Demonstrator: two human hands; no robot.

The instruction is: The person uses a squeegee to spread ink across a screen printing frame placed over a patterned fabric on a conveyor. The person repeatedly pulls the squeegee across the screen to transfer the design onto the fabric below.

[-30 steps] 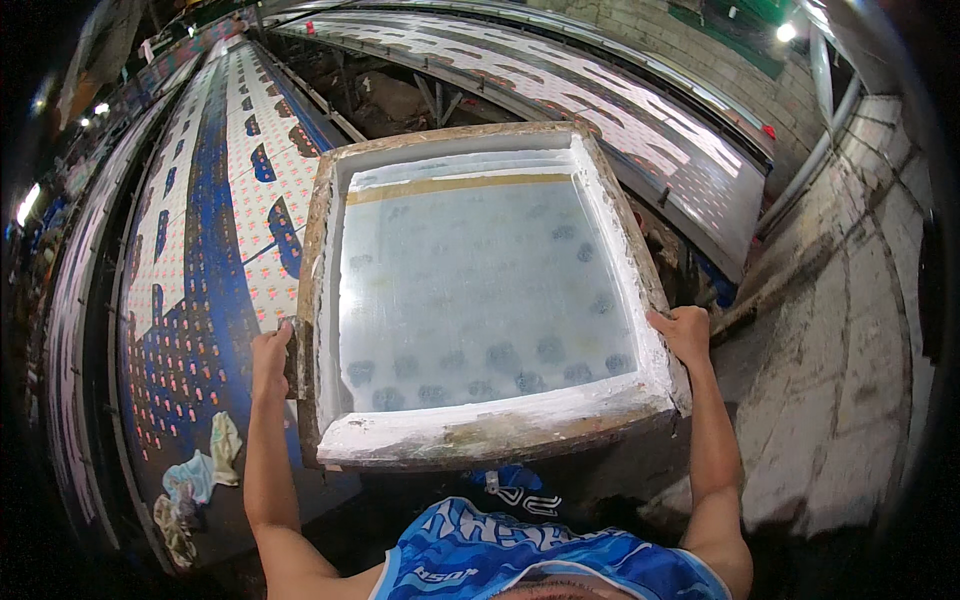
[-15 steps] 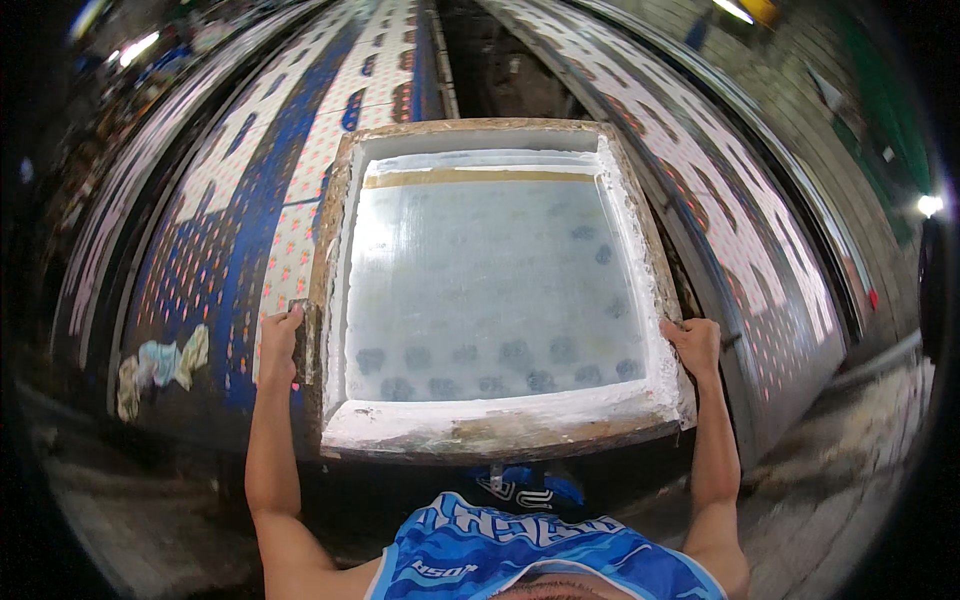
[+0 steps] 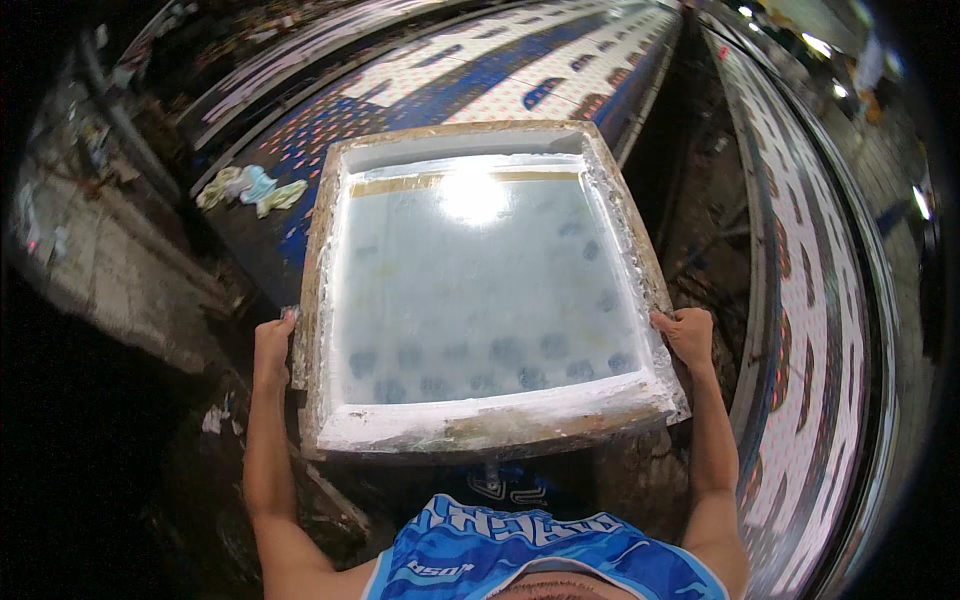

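Both my hands hold a large screen printing frame [image 3: 500, 431] in front of my blue sleeveless shirt. It has a worn wooden border coated with white, a pale grey-blue mesh with faint darker blotches and a yellowish band near the far edge, where light glares. My left hand [image 3: 273, 340] grips its left side at a small bracket, fingers closed. My right hand [image 3: 686, 335] is closed on the right side, thumb over the border.
A long printing table [image 3: 455, 75] with blue and white printed panels runs behind the frame, crumpled pale cloths [image 3: 255, 190] at its near left. Another long printed table [image 3: 820, 330] curves down the right, beside a dark gap. A worn concrete floor [image 3: 120, 230] shows at left.
I have turned with the frame: the printed tables and cloths have shifted in view, and concrete now shows at the left. My grip on the frame is unchanged.
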